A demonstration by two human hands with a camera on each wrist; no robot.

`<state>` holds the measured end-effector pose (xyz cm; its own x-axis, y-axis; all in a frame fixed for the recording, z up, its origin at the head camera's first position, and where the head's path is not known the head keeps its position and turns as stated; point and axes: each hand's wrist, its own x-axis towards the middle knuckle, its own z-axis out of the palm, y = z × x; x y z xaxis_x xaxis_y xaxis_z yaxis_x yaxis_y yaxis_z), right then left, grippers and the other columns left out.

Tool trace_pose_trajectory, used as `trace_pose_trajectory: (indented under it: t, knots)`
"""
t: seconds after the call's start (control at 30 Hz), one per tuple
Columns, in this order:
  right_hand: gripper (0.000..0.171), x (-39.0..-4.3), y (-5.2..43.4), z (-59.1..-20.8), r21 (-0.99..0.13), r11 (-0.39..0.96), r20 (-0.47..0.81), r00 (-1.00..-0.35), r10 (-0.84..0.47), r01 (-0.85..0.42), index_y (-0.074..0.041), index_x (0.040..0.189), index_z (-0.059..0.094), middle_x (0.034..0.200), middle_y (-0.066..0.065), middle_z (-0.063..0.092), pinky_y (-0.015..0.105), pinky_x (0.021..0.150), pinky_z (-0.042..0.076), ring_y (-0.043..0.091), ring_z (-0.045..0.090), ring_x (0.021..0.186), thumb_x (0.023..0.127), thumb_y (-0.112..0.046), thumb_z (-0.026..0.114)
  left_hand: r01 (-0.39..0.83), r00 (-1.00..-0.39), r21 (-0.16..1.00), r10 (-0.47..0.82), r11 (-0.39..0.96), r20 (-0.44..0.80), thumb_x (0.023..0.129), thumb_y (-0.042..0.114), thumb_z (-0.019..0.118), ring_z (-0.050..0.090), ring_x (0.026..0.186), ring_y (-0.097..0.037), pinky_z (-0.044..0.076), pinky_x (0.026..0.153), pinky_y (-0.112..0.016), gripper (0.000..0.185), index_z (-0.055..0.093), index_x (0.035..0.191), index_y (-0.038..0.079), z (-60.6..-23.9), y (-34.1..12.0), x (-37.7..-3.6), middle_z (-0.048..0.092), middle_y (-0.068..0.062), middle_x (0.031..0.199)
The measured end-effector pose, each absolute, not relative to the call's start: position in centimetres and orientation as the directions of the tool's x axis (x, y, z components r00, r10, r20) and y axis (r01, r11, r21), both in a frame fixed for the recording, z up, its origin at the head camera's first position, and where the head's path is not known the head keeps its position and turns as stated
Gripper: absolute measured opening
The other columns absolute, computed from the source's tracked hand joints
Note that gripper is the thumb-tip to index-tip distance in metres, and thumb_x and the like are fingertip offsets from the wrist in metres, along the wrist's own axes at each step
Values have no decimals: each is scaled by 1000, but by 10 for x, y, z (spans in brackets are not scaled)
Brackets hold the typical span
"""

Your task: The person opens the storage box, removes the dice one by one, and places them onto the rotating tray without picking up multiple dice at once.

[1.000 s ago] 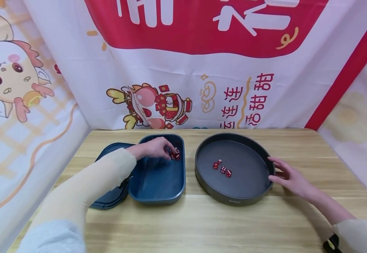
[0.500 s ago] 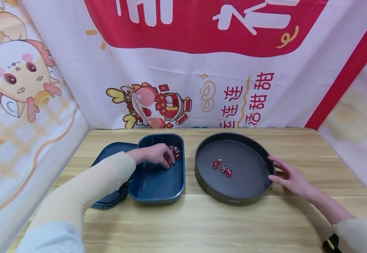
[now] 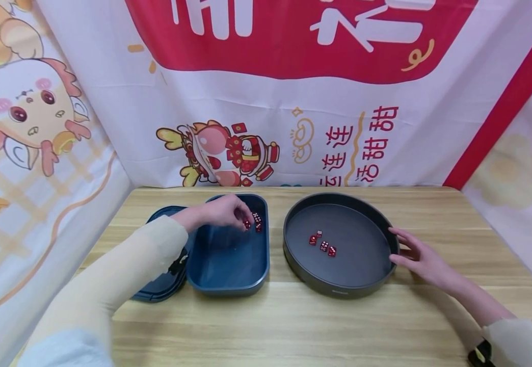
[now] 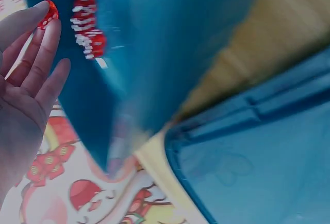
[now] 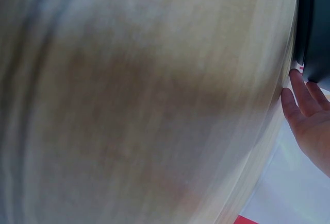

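Left grip (image 3: 229, 211): narrow, pinching one red die (image 4: 50, 14) between thumb and finger, over the bin (image 3: 231, 267) near the surface's (image 3: 293, 329) far edge, left of centre. Right grip (image 3: 417, 257): wide, fingertips against the rim of the pan (image 3: 360, 247), not clasping.

Risks, my read: pinch is fingertip-only on a small, slick-looking cube, so a slip would drop it back in the bin. Spare dice (image 3: 258, 222) sit close by against the bin's right wall; a low knuckle could scatter them. A push from the right grip could slide the pan toward the surface's left edge and roll the four dice (image 3: 324, 246) in it.

In the way: bin wall and pan rim both stand between die and pan floor. Lid (image 3: 160, 288) lies toward the surface's left edge, under the left forearm; sleeve could snag it. Cloth (image 3: 266, 97) hangs behind the far edge.
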<state>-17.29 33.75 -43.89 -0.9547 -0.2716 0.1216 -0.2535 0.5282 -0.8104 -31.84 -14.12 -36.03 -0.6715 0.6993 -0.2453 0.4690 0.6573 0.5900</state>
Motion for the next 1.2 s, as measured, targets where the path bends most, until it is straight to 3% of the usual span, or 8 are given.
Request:
trace_pose_trajectory:
  t: [0.2, 0.43, 0.7, 0.97, 1.2]
  knots:
    - [63, -173, 337, -440, -815, 522, 122, -955, -270, -252, 6, 145, 31, 144, 37, 31, 9, 83, 41, 55, 47, 116, 94, -7, 64, 484, -676, 625, 715, 613, -177, 87, 8, 73, 65, 83, -20, 55, 78, -29, 26, 71, 113, 5, -338, -130, -315, 70, -1, 97]
    - [65, -172, 339, -439, -815, 535, 87, -961, -263, -221, 4, 147, 29, 145, 36, 30, 10, 83, 42, 55, 46, 119, 94, -10, 64, 513, -675, 629, 727, 584, -125, 86, 11, 75, 66, 83, -15, 55, 76, -27, 23, 73, 108, 10, -328, -100, -315, 71, 1, 94]
    - [64, -172, 338, -439, -822, 521, 100, -959, -265, -230, 5, 146, 30, 145, 36, 30, 10, 84, 40, 55, 45, 119, 94, -8, 64, 558, -597, 646, 792, 521, -123, 87, 11, 74, 64, 86, -14, 54, 76, -25, 21, 73, 107, 9, -331, -57, -308, 70, 2, 94]
    - [65, -172, 340, -438, -825, 522, 89, -962, -258, -216, 4, 147, 29, 145, 36, 30, 10, 83, 41, 55, 46, 119, 94, -9, 64, 565, -572, 640, 806, 521, -152, 88, 12, 73, 62, 86, -12, 51, 76, -22, 19, 73, 107, 15, -339, -10, -305, 67, 4, 96]
    - [65, -172, 339, -438, -825, 525, 78, -962, -263, -210, 3, 148, 28, 145, 37, 29, 11, 83, 41, 56, 47, 118, 95, -10, 64, 598, -524, 620, 833, 508, -177, 88, 9, 73, 61, 86, -11, 50, 75, -19, 22, 72, 109, 9, -347, 22, -307, 68, 4, 94]
